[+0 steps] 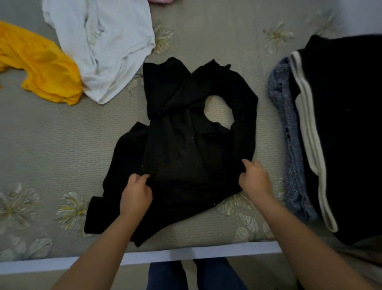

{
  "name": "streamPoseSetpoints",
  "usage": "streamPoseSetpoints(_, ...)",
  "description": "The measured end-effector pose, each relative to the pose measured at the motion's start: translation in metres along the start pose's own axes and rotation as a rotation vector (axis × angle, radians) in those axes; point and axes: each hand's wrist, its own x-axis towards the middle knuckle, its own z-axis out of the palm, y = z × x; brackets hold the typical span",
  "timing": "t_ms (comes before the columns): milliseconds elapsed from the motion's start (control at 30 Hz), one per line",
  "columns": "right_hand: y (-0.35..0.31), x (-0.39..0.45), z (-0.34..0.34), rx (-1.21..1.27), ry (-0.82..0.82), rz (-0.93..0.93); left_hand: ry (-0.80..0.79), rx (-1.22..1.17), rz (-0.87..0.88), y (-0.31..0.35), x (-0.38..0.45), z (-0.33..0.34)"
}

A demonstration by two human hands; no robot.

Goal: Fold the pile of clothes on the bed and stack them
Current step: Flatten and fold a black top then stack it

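Note:
A black long-sleeved garment [186,140] lies spread in the middle of the bed, its sleeves crossed over at the far end. My left hand [136,194] pinches the fabric near its lower left part. My right hand [255,178] grips the cloth at its right edge. To the right stands a stack of folded clothes [339,134]: a black item with white stripes on top, a blue-grey knit [289,145] under it. At the far left lie a loose white garment [103,45] and a yellow garment [41,66].
The bed [51,145] has a grey-green ribbed cover with pale flower prints. Its near edge [165,256] runs across the bottom, with my legs in blue jeans below it. A pink item [161,1] peeks in at the top edge.

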Motion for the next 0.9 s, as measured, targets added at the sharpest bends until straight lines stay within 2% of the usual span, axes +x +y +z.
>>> streamPoseSetpoints(67,0.020,-0.012,-0.007,-0.137,-0.049,0.040,-0.034,0.093,-0.005,-0.009,-0.008,-0.011)
streamPoseSetpoints(100,0.030,-0.021,-0.008,-0.231,-0.147,0.064,-0.124,0.196,-0.014,-0.012,-0.013,-0.012)
streamPoseSetpoints(200,0.044,-0.051,-0.003,-0.503,-0.612,0.132,-0.487,0.539,0.038,-0.008,-0.025,-0.006)
streamPoseSetpoints(233,0.044,-0.054,-0.002,-0.541,-0.686,0.145,-0.575,0.579,0.060,-0.003,-0.027,-0.003)
streamPoseSetpoints(300,0.042,-0.050,-0.004,-0.477,-0.662,0.141,-0.637,0.589,0.094,0.010,-0.026,-0.001)
streamPoseSetpoints(333,0.040,-0.045,-0.006,-0.414,-0.577,0.107,-0.592,0.566,0.111,0.018,-0.023,-0.002)
streamPoseSetpoints(433,0.028,-0.022,-0.007,-0.141,-0.143,-0.157,-0.270,0.435,0.229,0.045,0.001,-0.005)
streamPoseSetpoints(500,0.011,-0.005,-0.004,0.014,-0.064,-0.276,-0.044,0.363,0.422,0.063,0.023,-0.006)
streamPoseSetpoints(567,-0.003,0.012,-0.001,-0.017,-0.102,-0.267,0.143,0.349,0.482,0.077,0.050,-0.005)
streamPoseSetpoints(700,-0.014,0.034,0.005,-0.118,-0.077,-0.140,0.070,0.429,0.194,0.097,0.100,-0.017)
streamPoseSetpoints(767,-0.007,0.034,-0.001,-0.042,0.004,-0.097,0.143,0.391,0.096,0.095,0.112,-0.028)
streamPoseSetpoints(833,0.015,0.029,-0.011,0.006,0.080,0.006,0.290,0.275,-0.075,0.083,0.115,-0.045)
streamPoseSetpoints(900,0.043,0.019,-0.022,0.002,0.075,0.122,0.355,0.251,-0.264,0.061,0.113,-0.064)
